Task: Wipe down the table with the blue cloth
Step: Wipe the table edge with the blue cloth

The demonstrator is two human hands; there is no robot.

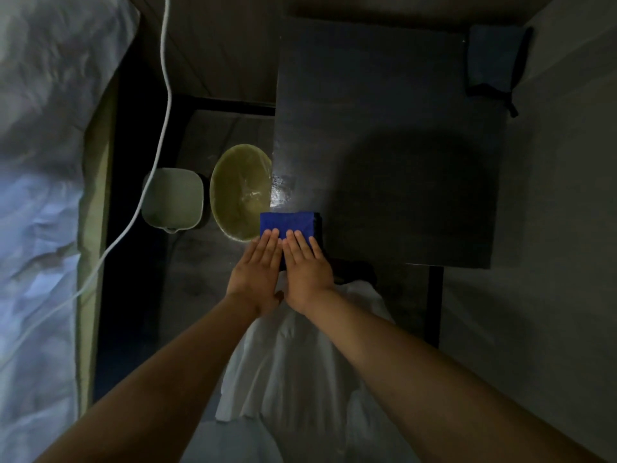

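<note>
A folded blue cloth lies at the near left corner of the dark table. My left hand and my right hand lie side by side, palms down with the fingers straight, pressing flat on the cloth's near part. Only the cloth's far edge shows beyond my fingertips. A wet, shiny streak glints on the tabletop just beyond the cloth.
A yellow-green basin and a pale square bin stand on the floor left of the table. A white cable hangs past a bed with pale bedding. A dark blue cloth hangs by the table's far right corner.
</note>
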